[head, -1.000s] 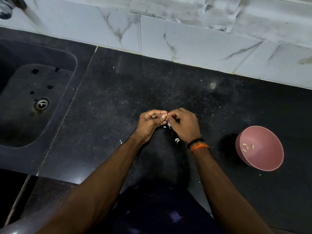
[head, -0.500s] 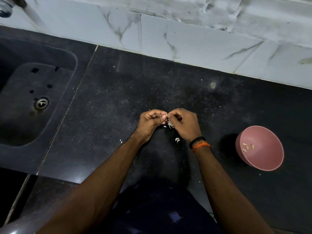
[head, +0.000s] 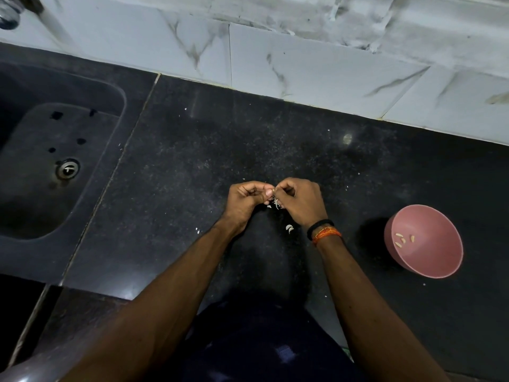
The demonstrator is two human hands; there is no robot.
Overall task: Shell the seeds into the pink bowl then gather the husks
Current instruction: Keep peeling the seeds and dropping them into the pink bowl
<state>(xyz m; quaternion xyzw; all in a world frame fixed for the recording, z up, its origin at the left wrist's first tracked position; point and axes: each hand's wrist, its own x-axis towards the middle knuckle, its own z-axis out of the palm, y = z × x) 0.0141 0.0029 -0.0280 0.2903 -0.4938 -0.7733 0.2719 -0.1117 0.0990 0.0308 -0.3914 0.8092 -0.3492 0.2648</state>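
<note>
My left hand [head: 246, 201] and my right hand [head: 298, 202] meet fingertip to fingertip over the black counter, both pinching one small seed [head: 273, 193] between them. Pale husk pieces [head: 275, 205] lie or hang just under the fingertips, and two curved white husks [head: 289, 229] rest on the counter below my right hand. The pink bowl [head: 438, 260] stands to the right, tilted toward me, with several shelled seeds [head: 403, 239] inside. It is well apart from both hands.
A dark sink [head: 49, 172] with a metal drain [head: 67, 169] fills the left. A white marble-tiled wall [head: 275, 59] runs along the back. Tiny white flecks are scattered over the black counter [head: 192, 175]. A tap [head: 11, 12] shows at the top left corner.
The hands have stayed in place, fingers working the seed. Loose husk bits have appeared under the fingertips.
</note>
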